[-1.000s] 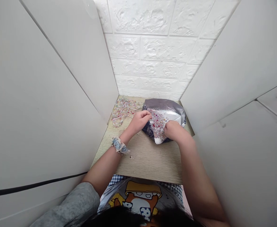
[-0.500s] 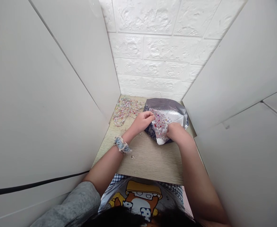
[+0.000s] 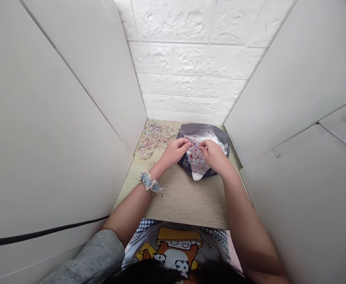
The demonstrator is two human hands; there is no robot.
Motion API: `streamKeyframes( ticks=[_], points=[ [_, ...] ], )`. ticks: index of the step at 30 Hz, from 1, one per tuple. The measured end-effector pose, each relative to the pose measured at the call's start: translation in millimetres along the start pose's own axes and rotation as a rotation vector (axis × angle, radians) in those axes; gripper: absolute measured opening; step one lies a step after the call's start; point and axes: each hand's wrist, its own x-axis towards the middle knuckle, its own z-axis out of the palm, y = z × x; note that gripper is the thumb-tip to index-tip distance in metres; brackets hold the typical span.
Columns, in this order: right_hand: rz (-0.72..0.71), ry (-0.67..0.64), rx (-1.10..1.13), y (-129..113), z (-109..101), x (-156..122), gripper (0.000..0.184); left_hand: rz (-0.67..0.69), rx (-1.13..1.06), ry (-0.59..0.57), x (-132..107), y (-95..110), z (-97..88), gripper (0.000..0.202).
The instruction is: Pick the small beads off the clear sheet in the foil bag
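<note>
While the left hand (image 3: 175, 152) and right hand (image 3: 216, 154) are clenching over small mixed beads (image 3: 195, 157), their fingers hiding whatever they are pinching, a crinkled silver foil bag (image 3: 204, 132) is lying under them on the wood-grain worktop (image 3: 187, 201), near a tangled heap of strung beads (image 3: 155, 138).

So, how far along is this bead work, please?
It looks partly done. Already out: a heap of beads on the table, left of the foil bag. In hand: the left hand and right hand meet over the beads on the bag's white flap. Left: many beads still lie on that flap.
</note>
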Motion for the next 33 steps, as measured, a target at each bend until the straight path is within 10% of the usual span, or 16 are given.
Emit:
streamKeyframes(
  ticks=[16,33],
  points=[
    [0.241,0.025,1.330,-15,19,6,0.024,0.031,-0.047,0.003,-3,8,-1.2,0.024],
    [0.212,-0.095,1.649,-16,21,5,0.012,0.080,-0.022,0.019,-2,6,-2.3,0.023]
  ],
)
